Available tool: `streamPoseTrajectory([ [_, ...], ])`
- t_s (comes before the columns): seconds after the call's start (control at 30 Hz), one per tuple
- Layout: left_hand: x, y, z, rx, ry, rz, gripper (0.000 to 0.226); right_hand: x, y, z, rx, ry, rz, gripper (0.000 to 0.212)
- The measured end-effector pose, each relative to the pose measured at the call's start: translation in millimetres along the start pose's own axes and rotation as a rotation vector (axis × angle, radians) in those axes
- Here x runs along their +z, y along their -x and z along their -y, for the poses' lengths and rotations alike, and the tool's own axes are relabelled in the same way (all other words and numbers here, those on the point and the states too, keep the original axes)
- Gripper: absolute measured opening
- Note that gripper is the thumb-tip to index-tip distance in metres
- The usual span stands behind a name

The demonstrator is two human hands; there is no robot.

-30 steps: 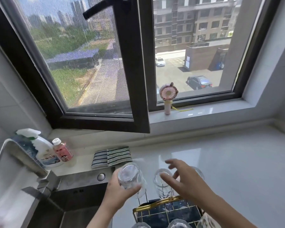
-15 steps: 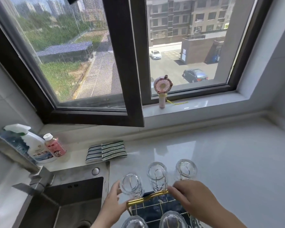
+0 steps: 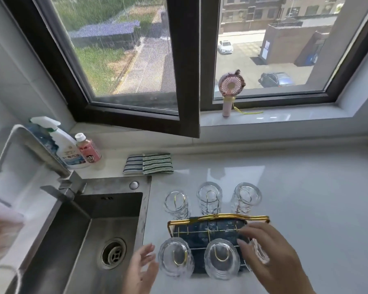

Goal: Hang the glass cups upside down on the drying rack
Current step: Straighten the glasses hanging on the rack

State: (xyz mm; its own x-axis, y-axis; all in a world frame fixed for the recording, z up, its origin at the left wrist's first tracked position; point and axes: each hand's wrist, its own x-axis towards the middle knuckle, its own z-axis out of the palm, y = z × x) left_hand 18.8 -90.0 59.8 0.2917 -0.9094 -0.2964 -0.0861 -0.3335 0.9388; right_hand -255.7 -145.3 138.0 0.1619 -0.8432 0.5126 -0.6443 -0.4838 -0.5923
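A gold wire drying rack (image 3: 218, 217) with a dark blue mat stands on the white counter. Several clear glass cups hang upside down on its prongs: three along the far side, the far-left cup (image 3: 176, 205), the far-middle cup (image 3: 208, 197) and the far-right cup (image 3: 245, 197), and on the near side the near-left cup (image 3: 175, 258) and the near-middle cup (image 3: 221, 258). A near-right cup (image 3: 260, 252) is mostly hidden behind my right hand (image 3: 270, 253), whose spread fingers hover over it. My left hand (image 3: 141, 267) is open, just left of the near-left cup, holding nothing.
A steel sink (image 3: 89, 240) with a faucet (image 3: 36, 153) lies left of the rack. Behind it stand a spray bottle (image 3: 62, 143), a small pink bottle (image 3: 87, 148) and folded striped cloths (image 3: 149, 163). A pink hand fan (image 3: 229, 90) stands on the windowsill. An open window sash (image 3: 185, 81) overhangs the counter.
My left hand set its glass cup on the far-left prong and let go, then drew back to the near-left side. My right hand moved toward the near-right corner. The view tilted down.
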Motion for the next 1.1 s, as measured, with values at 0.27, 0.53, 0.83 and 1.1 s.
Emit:
streamPoseTrajectory([
  [0.27, 31.1, 23.8, 10.6, -0.066, -0.232, 0.047, 0.098, 18.8, 37.8, 1.5, -0.071, 0.277, 0.358, 0.080],
  [0.53, 39.1, 16.9, 12.1, 0.034, -0.233, -0.021, 0.085, 55.4, 10.3, 35.7, -0.212, 0.358, 0.504, 0.088],
  [0.83, 41.7, 17.7, 8.6, 0.039, -0.311, -0.045, 0.084, 78.1, -5.3, 40.9, -0.130, 0.353, 0.592, 0.086],
  [1.1, 39.9, 17.1, 9.3, 0.026, -0.284, 0.013, 0.080, 77.5, -1.2, 42.5, -0.104, 0.340, 0.588, 0.081],
])
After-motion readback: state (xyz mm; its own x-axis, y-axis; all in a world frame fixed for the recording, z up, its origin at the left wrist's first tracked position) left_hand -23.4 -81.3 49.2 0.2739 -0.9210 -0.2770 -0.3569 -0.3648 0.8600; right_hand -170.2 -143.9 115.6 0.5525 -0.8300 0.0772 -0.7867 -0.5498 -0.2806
